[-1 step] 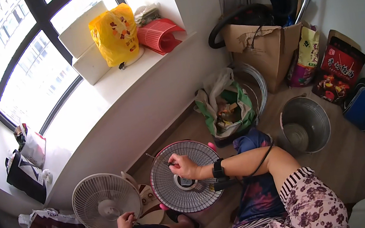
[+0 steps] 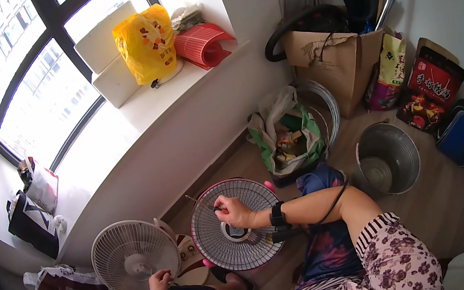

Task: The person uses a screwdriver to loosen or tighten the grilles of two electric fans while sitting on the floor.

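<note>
In front of me a round wire-grilled fan-shaped appliance (image 2: 210, 239) with a reddish rim faces up. Over its grille is my right hand (image 2: 235, 212), fingers pinched on a small dark thing (image 2: 216, 209) whose kind I cannot make out. A thin rod (image 2: 192, 198) shows just beyond those fingers, at the rim. On the left stands a white fan (image 2: 113, 258) with a round cage. Close to its lower right edge, my left hand (image 2: 159, 283) has its fingers curled together; whatever they hold, if anything, is hidden.
A metal bucket (image 2: 401, 157) stands to the right, with a green and white bag (image 2: 273, 153) beyond the grille. Farther back are a cardboard box (image 2: 323, 70), a red box (image 2: 434, 79) and a blue pouch (image 2: 460, 137). A yellow bag (image 2: 141, 50) rests on the windowsill (image 2: 121, 132).
</note>
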Available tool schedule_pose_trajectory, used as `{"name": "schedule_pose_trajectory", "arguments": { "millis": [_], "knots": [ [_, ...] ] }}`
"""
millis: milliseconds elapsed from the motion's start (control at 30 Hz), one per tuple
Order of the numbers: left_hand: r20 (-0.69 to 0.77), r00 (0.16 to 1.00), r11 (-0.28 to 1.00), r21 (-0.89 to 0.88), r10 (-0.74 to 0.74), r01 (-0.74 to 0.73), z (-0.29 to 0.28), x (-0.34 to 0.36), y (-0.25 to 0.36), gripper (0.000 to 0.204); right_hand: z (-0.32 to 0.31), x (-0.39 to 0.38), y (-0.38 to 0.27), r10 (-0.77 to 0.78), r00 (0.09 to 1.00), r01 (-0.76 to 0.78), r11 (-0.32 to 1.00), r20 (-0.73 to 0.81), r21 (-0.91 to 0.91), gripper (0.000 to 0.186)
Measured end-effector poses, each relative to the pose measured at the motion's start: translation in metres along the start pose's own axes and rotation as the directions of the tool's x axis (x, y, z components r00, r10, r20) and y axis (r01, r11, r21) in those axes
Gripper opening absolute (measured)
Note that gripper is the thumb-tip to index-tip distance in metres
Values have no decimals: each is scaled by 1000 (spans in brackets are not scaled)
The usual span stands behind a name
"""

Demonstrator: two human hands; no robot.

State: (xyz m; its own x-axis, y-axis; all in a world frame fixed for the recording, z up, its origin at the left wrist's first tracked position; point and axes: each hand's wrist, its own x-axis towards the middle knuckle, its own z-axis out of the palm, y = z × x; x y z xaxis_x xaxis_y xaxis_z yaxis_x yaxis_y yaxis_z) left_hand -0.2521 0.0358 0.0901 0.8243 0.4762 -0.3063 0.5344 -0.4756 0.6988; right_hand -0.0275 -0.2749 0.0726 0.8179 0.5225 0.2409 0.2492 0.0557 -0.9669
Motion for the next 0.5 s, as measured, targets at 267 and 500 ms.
{"name": "schedule_pose_trajectory", "arguments": {
  "millis": [267,500],
  "knots": [
    [-1,1000,1000,-13,-1,1,-5,-1,-7,21,5,1,1,-41,999,41,999,3,-2,20],
    [6,1000,1000,18,-12,12,1,-5,13,21,-2,0,2,-30,1000,29,999,-4,-38,20]
  ]
}}
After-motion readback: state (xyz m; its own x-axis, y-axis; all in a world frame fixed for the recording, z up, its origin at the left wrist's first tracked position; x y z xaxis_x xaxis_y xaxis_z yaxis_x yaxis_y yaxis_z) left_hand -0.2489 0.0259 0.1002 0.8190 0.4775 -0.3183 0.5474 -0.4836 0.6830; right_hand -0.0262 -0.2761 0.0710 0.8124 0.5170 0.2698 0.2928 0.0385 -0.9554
